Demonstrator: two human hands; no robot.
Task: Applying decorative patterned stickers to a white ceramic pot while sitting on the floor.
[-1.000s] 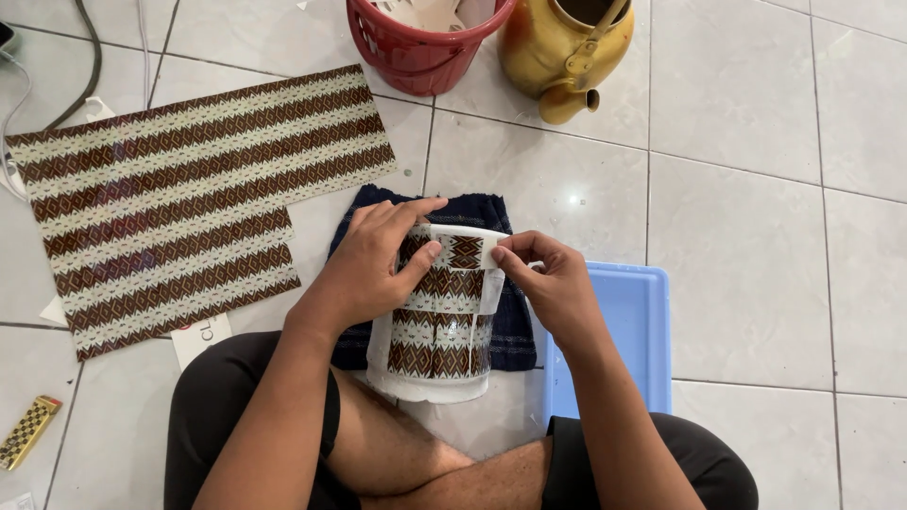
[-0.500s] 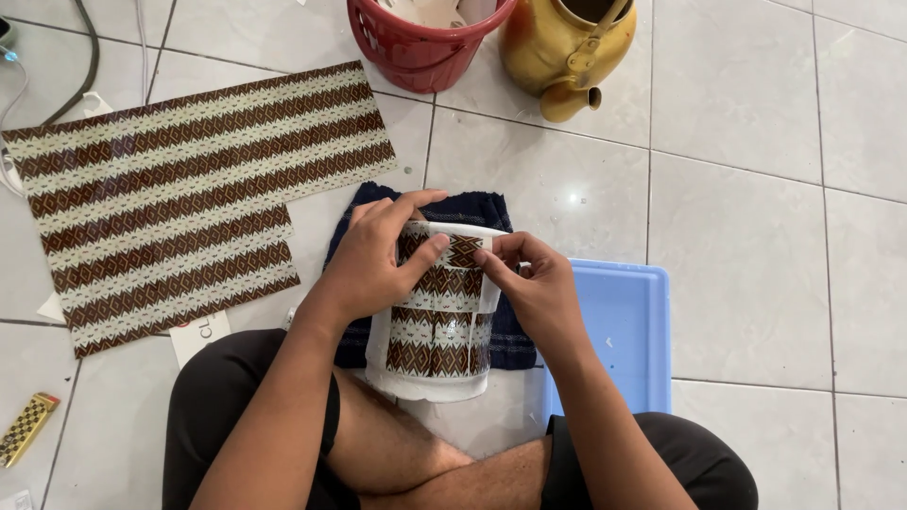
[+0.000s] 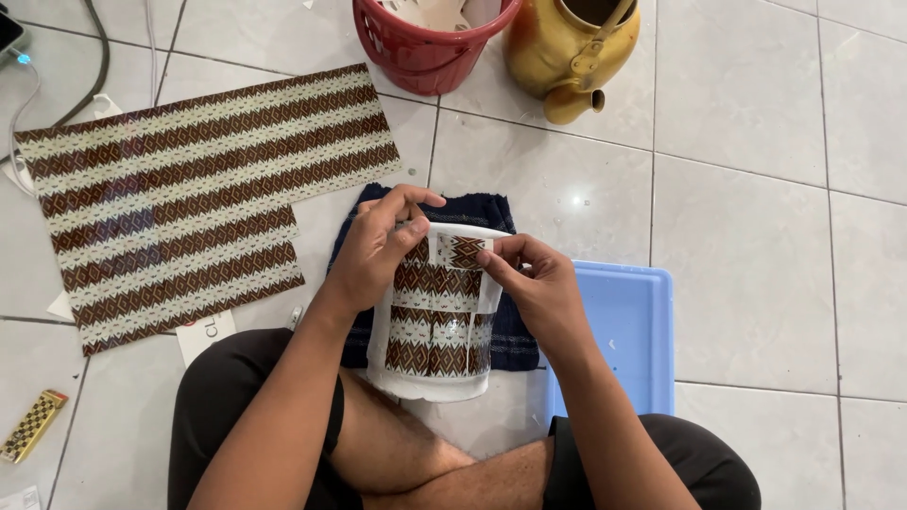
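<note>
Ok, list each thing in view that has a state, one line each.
White container: on its side, partly covered in patterned strips.
Left hand: gripping the container rim.
Right hand: pressing a patterned strip.
Kettle: upright, lid off.
Red basket: upright, holding scraps.
Patterned sheet: flat, corner cut out.

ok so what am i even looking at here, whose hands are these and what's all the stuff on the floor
One camera sits on a person's head, looking down at their own bare hands and crossed legs. They sit on a pale tiled floor. The left hand and right hand both hold a white cylindrical container with brown patterned strips, fingers at its top rim. It rests over a dark blue towel. Nearby lie a large brown-and-cream patterned sheet, a red plastic bucket, a golden metal kettle and a light blue plastic tray.
</note>
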